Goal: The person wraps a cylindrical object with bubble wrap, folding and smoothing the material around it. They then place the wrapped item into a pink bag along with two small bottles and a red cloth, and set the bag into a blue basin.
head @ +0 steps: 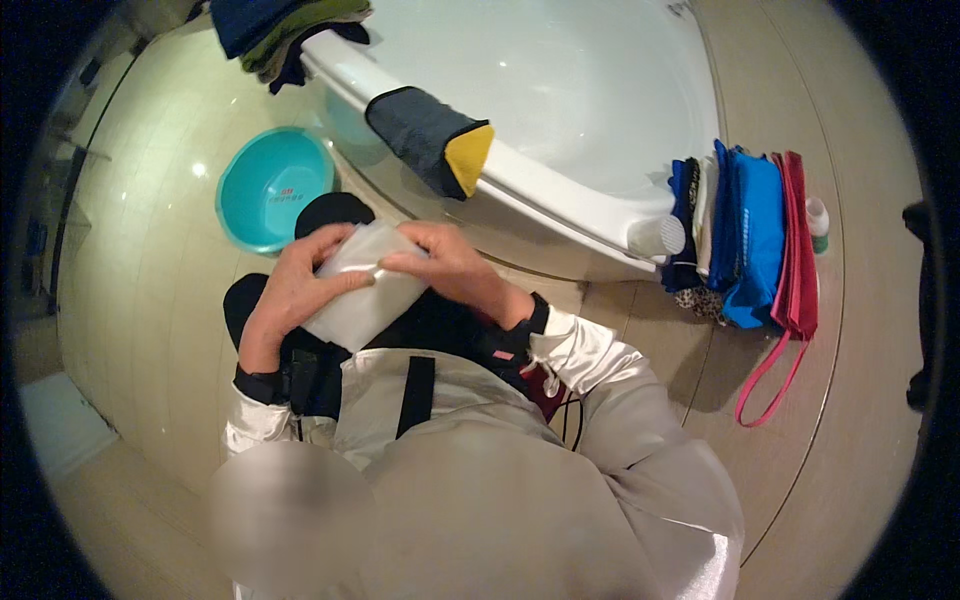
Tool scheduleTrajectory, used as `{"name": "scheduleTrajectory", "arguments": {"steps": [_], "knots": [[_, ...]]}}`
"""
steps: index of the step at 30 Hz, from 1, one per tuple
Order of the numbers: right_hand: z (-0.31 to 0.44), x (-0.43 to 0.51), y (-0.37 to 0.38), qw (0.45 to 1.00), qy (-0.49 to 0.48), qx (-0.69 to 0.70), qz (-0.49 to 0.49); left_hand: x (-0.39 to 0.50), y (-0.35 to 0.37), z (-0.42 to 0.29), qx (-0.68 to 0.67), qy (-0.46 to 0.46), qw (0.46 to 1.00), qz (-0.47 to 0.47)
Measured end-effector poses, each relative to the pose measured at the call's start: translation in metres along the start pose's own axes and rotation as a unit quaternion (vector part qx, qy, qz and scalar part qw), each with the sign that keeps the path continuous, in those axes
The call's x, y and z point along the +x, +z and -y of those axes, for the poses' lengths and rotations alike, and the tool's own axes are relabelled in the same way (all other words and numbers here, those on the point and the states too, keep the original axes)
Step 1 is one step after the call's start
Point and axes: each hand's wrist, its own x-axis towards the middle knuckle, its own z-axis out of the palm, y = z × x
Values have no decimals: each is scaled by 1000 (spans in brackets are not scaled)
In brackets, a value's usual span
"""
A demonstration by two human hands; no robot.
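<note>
Above my lap, both hands grip a whitish translucent folded plastic bag or sheet [367, 300]. My left hand [296, 281] holds its left side, thumb on the front face and fingers partly hidden behind. On its upper right edge, my right hand [457, 270] pinches it, thumb near the middle. What the plastic contains, if anything, cannot be told. Beyond my hands, a grey cloth with black edging and a yellow corner [427, 139] hangs over the rim of a white bathtub [525, 169]. A turquoise plastic basin [274, 187] stands on the floor to the upper left.
Folded dark and green cloths [292, 37] lie over the tub's far left rim. At the right stand folded blue fabric items [754, 232], a red bag with a strap [799, 255] and a small white bottle [817, 221]. A ridged whitish cap [660, 236] sits at the tub's corner.
</note>
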Motion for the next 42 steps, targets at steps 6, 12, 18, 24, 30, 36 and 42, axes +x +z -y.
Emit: {"name": "scheduleTrajectory", "arguments": {"steps": [6,12,18,24,30,36,42], "knots": [[18,-38,-18,986,8,-69,-154,-2,23,7,-119,-85,985,90],[33,-100,-107,734,-64,-518,-435,-34,17,36,-264,-78,944,-183],[3,-151,-178,610,77,-626,-480,-41,21,54,-334,-57,905,-259],[-18,-159,-186,581,113,-620,-515,-53,29,38,-333,-1,901,-279],[-56,-184,-211,649,57,-577,-493,-53,31,43,-215,87,903,-362],[-32,-171,-192,703,93,-493,-505,-57,37,36,-179,66,931,-312],[33,-128,-133,814,-7,-385,-436,-59,30,28,-122,21,956,-266]]}}
